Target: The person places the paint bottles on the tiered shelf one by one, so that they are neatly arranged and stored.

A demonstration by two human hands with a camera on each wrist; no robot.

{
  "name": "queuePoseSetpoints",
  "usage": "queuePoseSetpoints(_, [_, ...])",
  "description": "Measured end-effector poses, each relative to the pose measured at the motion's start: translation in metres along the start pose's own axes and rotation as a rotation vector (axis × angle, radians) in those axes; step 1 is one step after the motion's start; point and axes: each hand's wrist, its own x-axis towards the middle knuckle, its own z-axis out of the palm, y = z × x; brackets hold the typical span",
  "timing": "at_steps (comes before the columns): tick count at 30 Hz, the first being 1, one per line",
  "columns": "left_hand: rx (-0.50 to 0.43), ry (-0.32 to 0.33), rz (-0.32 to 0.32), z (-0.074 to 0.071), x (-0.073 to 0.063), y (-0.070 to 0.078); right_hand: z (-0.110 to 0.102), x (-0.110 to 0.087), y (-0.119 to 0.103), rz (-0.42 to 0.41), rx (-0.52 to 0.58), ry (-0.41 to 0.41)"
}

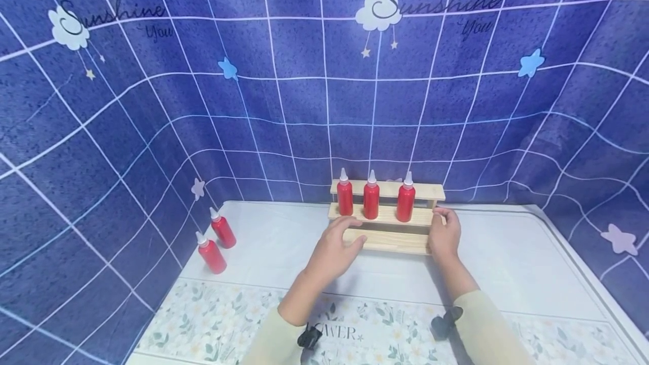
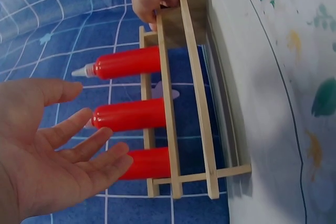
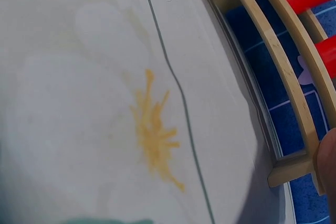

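Observation:
A tiered wooden rack (image 1: 387, 241) stands against the curtain side of the table, with three red squeeze bottles with white nozzle tips on its middle tier: a left one (image 1: 345, 198), a middle one (image 1: 371, 201) and a right one (image 1: 405, 203). My right hand (image 1: 444, 235) grips the rack's right end; the left wrist view shows its fingers curled there, while the right wrist view catches only a sliver of it. Near the left end is my left hand (image 1: 333, 249), fingers spread and apart. In the left wrist view the left hand (image 2: 63, 145) holds nothing and partly covers the lowest bottle (image 2: 149, 163).
Two more red squeeze bottles, one farther back (image 1: 223, 231) and one nearer (image 1: 212, 256), stand at the table's left side. A white cloth with a floral band (image 1: 228, 317) covers the table. Blue grid-patterned curtains (image 1: 284, 100) enclose the back and both sides.

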Motion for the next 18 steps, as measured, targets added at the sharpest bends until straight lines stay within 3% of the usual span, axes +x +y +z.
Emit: queuePoseSetpoints(18, [0.005,0.075,-0.022,-0.026,-0.005,-0.017,0.001,-0.001,0.001,0.006,-0.009,0.018])
